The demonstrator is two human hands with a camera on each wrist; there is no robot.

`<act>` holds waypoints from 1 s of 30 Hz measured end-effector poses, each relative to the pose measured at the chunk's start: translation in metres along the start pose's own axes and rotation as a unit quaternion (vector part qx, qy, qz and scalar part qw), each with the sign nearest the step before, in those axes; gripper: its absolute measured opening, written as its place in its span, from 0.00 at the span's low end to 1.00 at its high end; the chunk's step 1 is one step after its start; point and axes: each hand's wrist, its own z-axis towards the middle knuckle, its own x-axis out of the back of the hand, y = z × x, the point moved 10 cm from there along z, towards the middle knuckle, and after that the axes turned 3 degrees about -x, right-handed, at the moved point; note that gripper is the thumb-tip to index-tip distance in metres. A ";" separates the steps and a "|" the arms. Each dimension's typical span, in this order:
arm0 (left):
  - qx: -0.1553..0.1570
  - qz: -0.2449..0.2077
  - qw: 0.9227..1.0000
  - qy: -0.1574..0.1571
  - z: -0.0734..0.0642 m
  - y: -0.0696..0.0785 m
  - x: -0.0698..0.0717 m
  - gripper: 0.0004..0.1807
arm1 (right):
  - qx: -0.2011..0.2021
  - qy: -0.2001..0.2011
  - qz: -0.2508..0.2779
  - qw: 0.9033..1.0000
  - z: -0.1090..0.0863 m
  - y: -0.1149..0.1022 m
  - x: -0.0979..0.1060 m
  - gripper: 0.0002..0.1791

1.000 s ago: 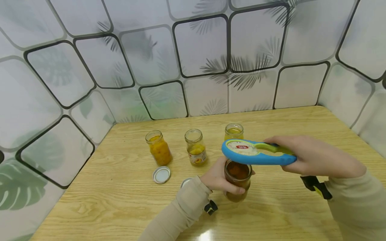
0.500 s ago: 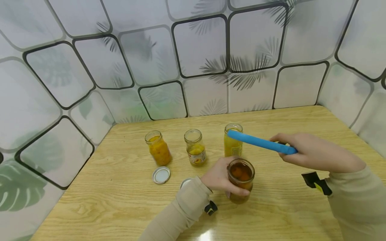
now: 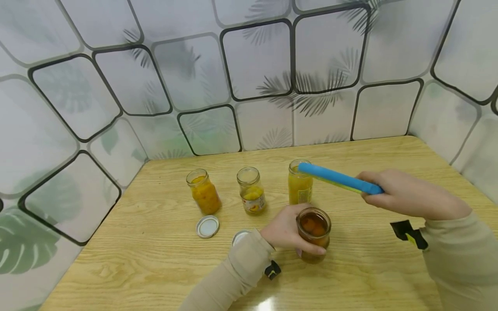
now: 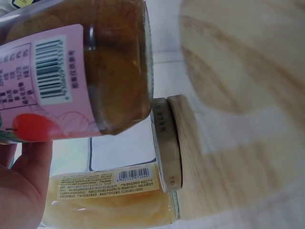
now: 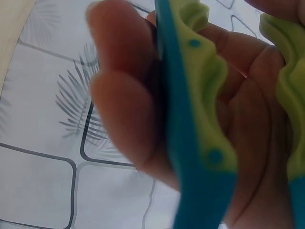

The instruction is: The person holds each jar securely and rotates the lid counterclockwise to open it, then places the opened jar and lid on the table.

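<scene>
My left hand (image 3: 289, 231) grips a lidless glass jar of brown fruit in liquid (image 3: 314, 226). In the left wrist view, its pink label (image 4: 43, 76) carries a barcode and a red fruit picture. My right hand (image 3: 408, 194) holds a blue and green jar opener (image 3: 340, 178), now seen edge-on. Curled fingers (image 5: 126, 114) wrap one of the opener's wavy green grips (image 5: 205, 81) in the right wrist view. The opener's far end overlaps the mouth of a yellow fruit jar (image 3: 299, 190) in the head view. Whatever lies inside its ring is hidden.
Two more lidless jars stand on the wooden table (image 3: 128, 259): one of orange fruit (image 3: 206, 196), one partly filled with yellow fruit (image 3: 253, 196). One loose lid (image 3: 208, 226) lies before them; another lid (image 3: 239, 236) is partly behind the left sleeve. A patterned wall (image 3: 264, 60) rises behind.
The jar opener has come up off the jar in my left hand, moved away from me and turned edge-on. A pale disc with a red mark showed in its ring earlier. My left hand shifted slightly right.
</scene>
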 end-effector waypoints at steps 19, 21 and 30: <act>0.057 -0.018 0.997 -0.041 -0.001 -0.006 -0.006 0.30 | -0.023 0.016 -0.011 1.000 0.000 0.009 0.004 0.10; 0.072 -0.012 0.996 -0.050 -0.002 -0.011 -0.007 0.30 | -0.025 0.011 -0.013 1.000 0.000 0.010 0.003 0.10; 0.120 -0.077 0.988 -0.053 -0.005 -0.016 -0.008 0.35 | -0.035 0.010 -0.001 0.999 0.000 0.012 0.004 0.11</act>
